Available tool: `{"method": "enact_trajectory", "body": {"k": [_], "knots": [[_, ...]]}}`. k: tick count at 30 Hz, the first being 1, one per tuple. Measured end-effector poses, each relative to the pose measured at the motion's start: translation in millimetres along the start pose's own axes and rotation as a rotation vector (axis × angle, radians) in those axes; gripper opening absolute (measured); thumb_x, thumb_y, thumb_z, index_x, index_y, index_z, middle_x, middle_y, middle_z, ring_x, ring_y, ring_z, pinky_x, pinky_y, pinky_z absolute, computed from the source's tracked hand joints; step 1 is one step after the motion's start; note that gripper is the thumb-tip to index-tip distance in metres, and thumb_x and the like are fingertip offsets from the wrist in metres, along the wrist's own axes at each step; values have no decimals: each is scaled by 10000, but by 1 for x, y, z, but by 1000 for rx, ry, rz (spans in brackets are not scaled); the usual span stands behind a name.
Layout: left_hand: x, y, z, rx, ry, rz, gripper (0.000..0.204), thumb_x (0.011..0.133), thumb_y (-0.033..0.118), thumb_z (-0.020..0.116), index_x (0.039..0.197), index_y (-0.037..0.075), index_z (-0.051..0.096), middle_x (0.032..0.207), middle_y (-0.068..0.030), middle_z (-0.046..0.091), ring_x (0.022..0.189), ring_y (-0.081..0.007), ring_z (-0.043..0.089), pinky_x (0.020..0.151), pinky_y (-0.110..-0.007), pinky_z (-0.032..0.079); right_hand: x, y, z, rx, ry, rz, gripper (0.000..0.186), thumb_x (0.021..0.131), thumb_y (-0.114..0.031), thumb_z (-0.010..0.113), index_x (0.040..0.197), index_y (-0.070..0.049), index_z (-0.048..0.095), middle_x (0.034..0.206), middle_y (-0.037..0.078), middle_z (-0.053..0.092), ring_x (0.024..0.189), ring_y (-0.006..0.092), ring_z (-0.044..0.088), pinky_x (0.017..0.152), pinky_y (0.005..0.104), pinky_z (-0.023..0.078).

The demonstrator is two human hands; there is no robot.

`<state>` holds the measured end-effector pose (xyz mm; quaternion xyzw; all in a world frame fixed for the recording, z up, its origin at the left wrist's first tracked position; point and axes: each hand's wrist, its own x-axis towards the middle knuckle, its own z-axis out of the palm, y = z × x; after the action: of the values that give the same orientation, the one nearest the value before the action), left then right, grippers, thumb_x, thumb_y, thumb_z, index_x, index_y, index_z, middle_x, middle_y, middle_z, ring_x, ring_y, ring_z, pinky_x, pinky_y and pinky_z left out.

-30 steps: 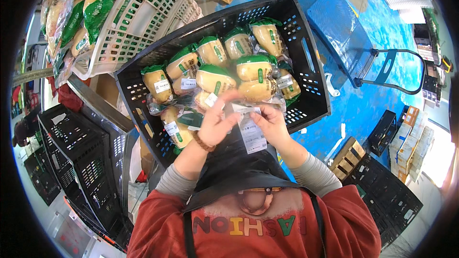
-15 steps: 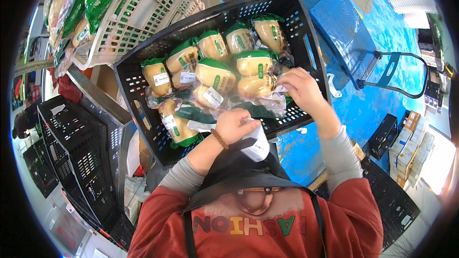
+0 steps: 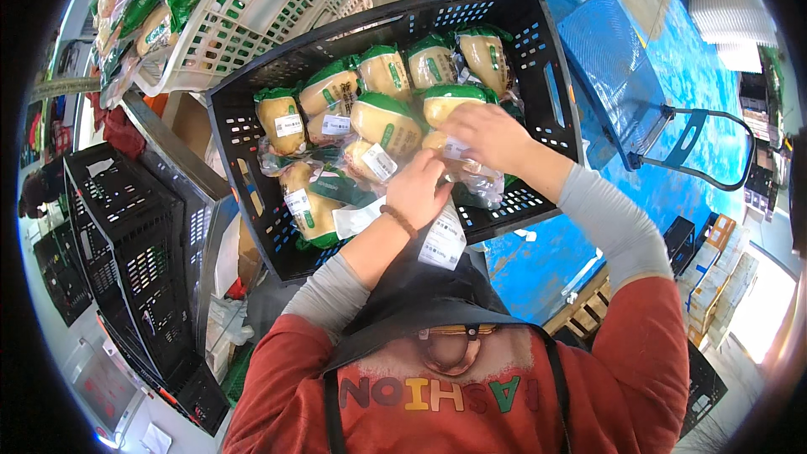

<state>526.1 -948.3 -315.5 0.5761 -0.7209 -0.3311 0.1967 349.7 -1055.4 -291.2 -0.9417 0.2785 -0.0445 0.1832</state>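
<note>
Hanging over the black crate's (image 3: 378, 32) near edge, a strip of white labels (image 3: 443, 241) is held at its upper end by the loosely closed left hand (image 3: 414, 193); it is best held clear of the packs, so nothing sticks by accident. Just beyond, the right hand (image 3: 487, 136) bends over a label (image 3: 455, 149) on a pack (image 3: 434, 141), right of the crate's middle; whether its fingers pinch or only press, I cannot tell. Flattening the crinkles first, then rubbing from centre outward, should seat it well. Other packs (image 3: 388, 122) lie toward the left and far edges. Past the far-left corner stands a white basket (image 3: 271, 5); past the right edge, a blue trolley (image 3: 609, 76).
</note>
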Motion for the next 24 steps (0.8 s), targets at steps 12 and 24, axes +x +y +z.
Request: {"method": "enact_trajectory", "body": {"k": [12,24], "knots": [[22,2,21,-50,34,-402,709,804,449,572,1304,10,327,1239,-261,442,1032,-432,519,847,-461,443,-40,15,83,1595,169,1383,857,712,-238,749,1365,32,264,1222,224,477,1048,318,549,786,413,499],[58,-21,-33,-273,92,-334,344,816,326,622,970,19,597,907,-136,652,849,-269,625,744,-334,481,-43,-48,38,2204,792,1166,431,856,-188,578,1224,-5,446,1127,144,555,988,285,575,773,429,512]]}}
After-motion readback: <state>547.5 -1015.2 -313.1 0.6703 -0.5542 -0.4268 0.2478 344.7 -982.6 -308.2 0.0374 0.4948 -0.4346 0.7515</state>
